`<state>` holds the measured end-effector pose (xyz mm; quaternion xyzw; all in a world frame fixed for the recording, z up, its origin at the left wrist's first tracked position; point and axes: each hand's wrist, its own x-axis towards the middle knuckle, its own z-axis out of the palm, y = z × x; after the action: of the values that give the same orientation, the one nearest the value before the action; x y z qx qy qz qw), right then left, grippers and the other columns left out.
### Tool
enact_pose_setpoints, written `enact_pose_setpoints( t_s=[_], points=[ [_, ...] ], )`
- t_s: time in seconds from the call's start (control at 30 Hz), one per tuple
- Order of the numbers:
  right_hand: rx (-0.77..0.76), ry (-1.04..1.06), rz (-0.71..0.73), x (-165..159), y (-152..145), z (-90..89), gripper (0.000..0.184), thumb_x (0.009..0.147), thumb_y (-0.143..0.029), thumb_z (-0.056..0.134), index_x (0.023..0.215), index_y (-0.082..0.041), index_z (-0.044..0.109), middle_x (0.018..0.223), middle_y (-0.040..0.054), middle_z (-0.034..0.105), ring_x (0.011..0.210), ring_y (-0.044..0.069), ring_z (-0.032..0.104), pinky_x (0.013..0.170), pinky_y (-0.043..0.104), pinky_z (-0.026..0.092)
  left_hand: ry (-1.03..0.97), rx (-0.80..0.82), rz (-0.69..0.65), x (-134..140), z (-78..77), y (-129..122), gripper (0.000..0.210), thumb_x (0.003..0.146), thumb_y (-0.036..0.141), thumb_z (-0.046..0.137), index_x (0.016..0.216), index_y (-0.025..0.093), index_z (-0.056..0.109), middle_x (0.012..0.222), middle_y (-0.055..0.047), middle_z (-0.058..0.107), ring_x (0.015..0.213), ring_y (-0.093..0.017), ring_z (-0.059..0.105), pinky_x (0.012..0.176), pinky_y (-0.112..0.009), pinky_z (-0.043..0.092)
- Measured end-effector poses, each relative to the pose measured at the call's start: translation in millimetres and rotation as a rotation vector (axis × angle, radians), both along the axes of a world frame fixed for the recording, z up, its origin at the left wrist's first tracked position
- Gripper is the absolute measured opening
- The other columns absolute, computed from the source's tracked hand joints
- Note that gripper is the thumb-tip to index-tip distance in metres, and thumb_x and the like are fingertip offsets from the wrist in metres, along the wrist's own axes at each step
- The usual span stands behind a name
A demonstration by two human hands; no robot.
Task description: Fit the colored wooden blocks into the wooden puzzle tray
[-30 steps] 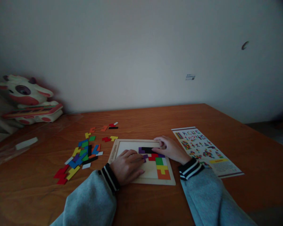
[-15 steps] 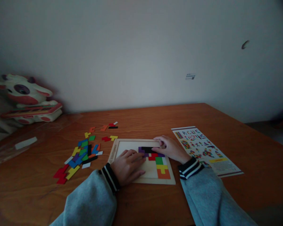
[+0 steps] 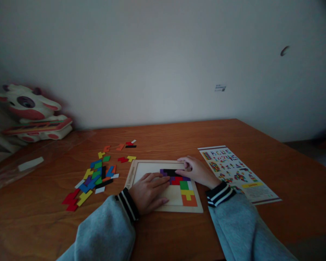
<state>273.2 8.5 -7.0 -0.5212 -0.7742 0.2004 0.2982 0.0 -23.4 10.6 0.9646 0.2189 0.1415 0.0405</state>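
Note:
The wooden puzzle board [image 3: 155,167] lies flat on the table, its right side partly filled with colored puzzle pieces. My left hand [image 3: 148,192] rests palm down over the board with fingers stretched out, the tips at the purple piece [image 3: 161,173] on the left of the filled part. At the upper right corner, my right hand [image 3: 198,171] has its thumb at the right end of a black piece [image 3: 169,172] and its index finger at the far rim, the two apart. Below are a red piece [image 3: 176,181], a green square [image 3: 184,185], a yellow T-shaped piece [image 3: 188,194] and an orange piece [image 3: 190,201].
Several loose pieces [image 3: 97,172] spread over the table left of the board. To the right lies a printed pattern sheet [image 3: 239,174], partly under my right sleeve. A cow-shaped toy keyboard [image 3: 40,116] stands at the back left, against the wall [image 3: 152,65].
My left fingertips have slid slightly right along the purple piece. The right hand holds its place, and the whole view has shifted a touch.

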Motion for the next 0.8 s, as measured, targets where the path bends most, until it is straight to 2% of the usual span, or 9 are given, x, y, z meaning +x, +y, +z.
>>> enact_pose_setpoints(
  t_s=[0.13,0.37,0.7,0.8],
  points=[
    [0.015,-0.008,0.006,0.7,1.2,-2.5,0.045,0.078,-0.051,0.070,0.111,-0.020,0.065,0.081,0.0017,0.058,0.073,0.017,0.055,0.066,0.029,0.043,-0.023,0.016,0.018,-0.6,-1.6,1.0,0.045,0.094,0.042,0.048,0.132,0.017,0.053,0.140,-0.011,0.052,0.123,-0.031,0.048,0.100,-0.050,0.044],
    [0.015,-0.006,-0.004,0.5,0.3,-0.3,0.045,0.078,-0.049,0.071,0.111,-0.020,0.065,0.082,0.0020,0.059,0.072,0.017,0.055,0.066,0.029,0.043,-0.105,0.039,0.126,-1.8,-10.4,4.6,0.044,0.095,0.041,0.047,0.130,0.015,0.054,0.136,-0.014,0.054,0.123,-0.030,0.051,0.104,-0.051,0.044],
    [0.002,0.003,-0.006,1.1,0.9,-1.3,0.048,0.076,-0.051,0.072,0.112,-0.020,0.065,0.083,0.0021,0.060,0.073,0.016,0.055,0.065,0.028,0.044,-0.111,-0.022,0.065,-2.4,-13.2,5.0,0.047,0.096,0.039,0.047,0.136,0.016,0.049,0.139,-0.014,0.053,0.128,-0.028,0.048,0.108,-0.048,0.043],
    [-0.002,0.000,-0.012,0.0,-0.1,0.4,0.044,0.080,-0.050,0.068,0.112,-0.020,0.065,0.083,0.0027,0.061,0.074,0.016,0.056,0.066,0.028,0.045,-0.109,-0.021,0.057,-2.3,-13.0,5.1,0.046,0.096,0.039,0.047,0.136,0.016,0.049,0.139,-0.014,0.052,0.128,-0.028,0.048,0.108,-0.047,0.043]
  ],
)
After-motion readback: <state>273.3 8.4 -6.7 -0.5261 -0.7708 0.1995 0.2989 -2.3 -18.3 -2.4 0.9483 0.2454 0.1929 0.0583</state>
